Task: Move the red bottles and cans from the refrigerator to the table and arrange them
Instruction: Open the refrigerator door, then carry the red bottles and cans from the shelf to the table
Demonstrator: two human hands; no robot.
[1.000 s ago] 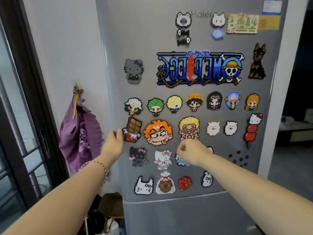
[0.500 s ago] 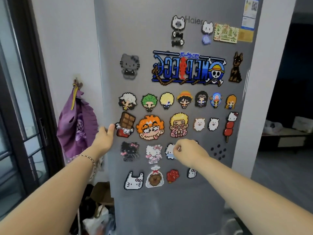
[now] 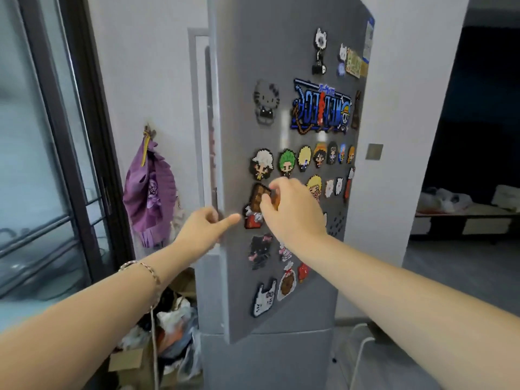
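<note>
The grey refrigerator door, covered in pixel-art magnets, stands partly swung open toward me. My left hand grips its left edge at mid height, fingers curled behind the edge and thumb on the front. My right hand hovers loosely closed in front of the door, over the chocolate-bar magnet, holding nothing. Only a narrow slit of the inside shows. No red bottles or cans are visible.
A purple cloth hangs on the wall left of the fridge, beside a dark-framed glass door. Bags and cardboard lie on the floor below. The lower fridge door is closed. A dark doorway with a low bench opens at right.
The upper door has swung open from its left edge, pulled by my left hand. My right hand has moved left and up across the door face.
</note>
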